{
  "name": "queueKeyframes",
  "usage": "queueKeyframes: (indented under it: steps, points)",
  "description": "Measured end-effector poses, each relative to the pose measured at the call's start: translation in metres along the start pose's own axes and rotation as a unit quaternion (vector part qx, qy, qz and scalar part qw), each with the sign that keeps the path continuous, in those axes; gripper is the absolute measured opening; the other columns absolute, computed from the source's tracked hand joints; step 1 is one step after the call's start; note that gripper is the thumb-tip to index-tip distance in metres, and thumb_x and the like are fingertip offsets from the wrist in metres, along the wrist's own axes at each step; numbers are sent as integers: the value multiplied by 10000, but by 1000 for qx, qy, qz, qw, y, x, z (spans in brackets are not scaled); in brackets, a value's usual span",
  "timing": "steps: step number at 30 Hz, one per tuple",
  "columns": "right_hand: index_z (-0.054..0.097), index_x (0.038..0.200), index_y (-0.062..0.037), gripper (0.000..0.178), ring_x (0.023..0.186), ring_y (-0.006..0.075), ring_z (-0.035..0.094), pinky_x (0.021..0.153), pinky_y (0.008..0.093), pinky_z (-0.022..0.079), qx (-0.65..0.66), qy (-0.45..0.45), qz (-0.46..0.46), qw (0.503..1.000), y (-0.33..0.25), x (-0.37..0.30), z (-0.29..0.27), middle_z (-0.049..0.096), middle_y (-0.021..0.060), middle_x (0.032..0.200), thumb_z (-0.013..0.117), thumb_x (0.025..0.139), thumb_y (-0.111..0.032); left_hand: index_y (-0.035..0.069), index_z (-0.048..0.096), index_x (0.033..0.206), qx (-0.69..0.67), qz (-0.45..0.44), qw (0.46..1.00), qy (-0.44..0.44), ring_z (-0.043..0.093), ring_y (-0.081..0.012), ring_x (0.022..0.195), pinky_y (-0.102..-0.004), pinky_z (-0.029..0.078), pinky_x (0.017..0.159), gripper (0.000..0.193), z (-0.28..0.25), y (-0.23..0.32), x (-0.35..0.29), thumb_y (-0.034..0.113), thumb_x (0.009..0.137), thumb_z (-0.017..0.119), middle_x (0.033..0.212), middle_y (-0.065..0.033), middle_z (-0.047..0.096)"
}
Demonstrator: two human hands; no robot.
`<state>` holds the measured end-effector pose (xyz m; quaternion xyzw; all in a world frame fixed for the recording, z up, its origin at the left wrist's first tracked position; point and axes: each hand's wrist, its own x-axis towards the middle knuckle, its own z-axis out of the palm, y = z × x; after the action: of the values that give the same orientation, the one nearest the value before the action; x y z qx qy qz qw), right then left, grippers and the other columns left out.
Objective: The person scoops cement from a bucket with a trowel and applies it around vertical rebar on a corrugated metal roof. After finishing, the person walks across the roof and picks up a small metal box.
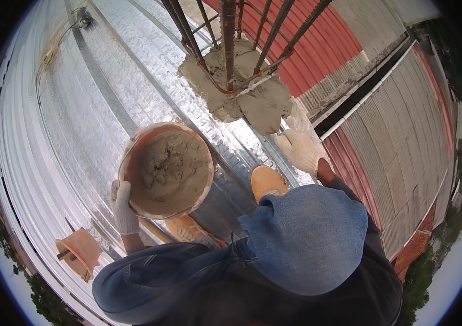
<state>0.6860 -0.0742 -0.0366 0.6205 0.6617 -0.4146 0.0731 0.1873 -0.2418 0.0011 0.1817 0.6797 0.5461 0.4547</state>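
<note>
My left hand (125,209), in a white knit glove, grips the side of a round bucket (129,187) with a reddish inner wall. Wet grey mortar (174,165) fills much of the bucket. My right hand (299,146), also gloved, reaches forward to the near right edge of a mound of wet mortar (263,106). Its fingers look curled, but whatever they hold is hidden or coated in mortar. Rusty steel rebar (230,49), tied with a square stirrup, rises out of the mound.
Ribbed metal decking (95,92) lies underfoot, with my tan boot (268,182) on it. An orange bucket (81,250) lies tipped at the lower left. Tangled wire (51,51) sits far left. To the right, a dark gap (350,95) borders a corrugated roof (399,130).
</note>
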Motion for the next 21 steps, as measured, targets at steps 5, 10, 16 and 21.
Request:
queueKeyframes:
  steps: [5, 10, 16, 21]
  points:
    - [757, 1375, 46, 559, 1379, 506, 656, 1140, 592, 534, -72, 108, -130, 983, 60, 33, 3, 715, 319, 1404, 587, 1149, -437, 102, 718, 1056, 3, 1, 1000, -8, 604, -53, 946, -261, 511, 873, 106, -2, -4, 7, 175, 1111, 773, 1028, 49, 686]
    - [763, 1370, -39, 510, 1265, 525, 718, 1071, 583, 560, -8, 34, -7, 999, 58, 29, -22, 761, 349, 1309, 587, 1142, -460, 104, 731, 1063, 8, 6, 1000, -1, 621, -53, 949, -267, 525, 871, 94, -8, -3, 4, 170, 1110, 778, 1033, 51, 703]
    - [756, 1408, -53, 550, 1269, 517, 728, 1084, 567, 554, 29, 47, -2, 998, 72, 28, -23, 777, 340, 1296, 578, 1129, -492, 98, 747, 1083, -1, -4, 1000, 6, 652, -63, 944, -267, 549, 878, 79, -2, 0, 4, 165, 1108, 781, 1064, 37, 741]
    - [743, 1446, -20, 579, 1291, 528, 718, 1113, 554, 544, 75, 77, 33, 994, 75, 23, 3, 777, 329, 1335, 574, 1136, -478, 87, 752, 1090, 9, -7, 1000, 13, 654, -67, 937, -255, 545, 869, 85, -2, 7, -7, 164, 1106, 784, 1059, 26, 742]
